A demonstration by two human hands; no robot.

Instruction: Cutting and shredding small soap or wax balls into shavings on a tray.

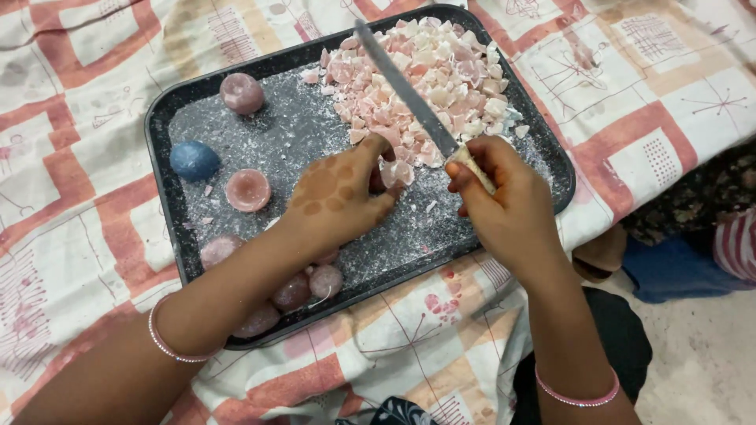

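Note:
A black tray (161, 169) lies on a patterned cloth. My right hand (504, 206) grips a knife (403, 85) by its pale handle, the long blade pointing up and left over a heap of pink and white wax chips (429, 79). My left hand (339, 195) rests on the tray floor, fingers closed on a pink wax piece (396, 171) beside the blade's base. Round wax candles sit on the tray: a pink one (242, 93) at the back, a blue one (194, 160), a pink one (248, 190), and several more (309, 285) under my left forearm.
The cloth (79, 260) with red, beige and white squares covers the surface and hangs over the near edge. At the right, beyond the edge, lie dark patterned fabric (709, 189) and blue and striped cloth (685, 264) on a pale floor (701, 362).

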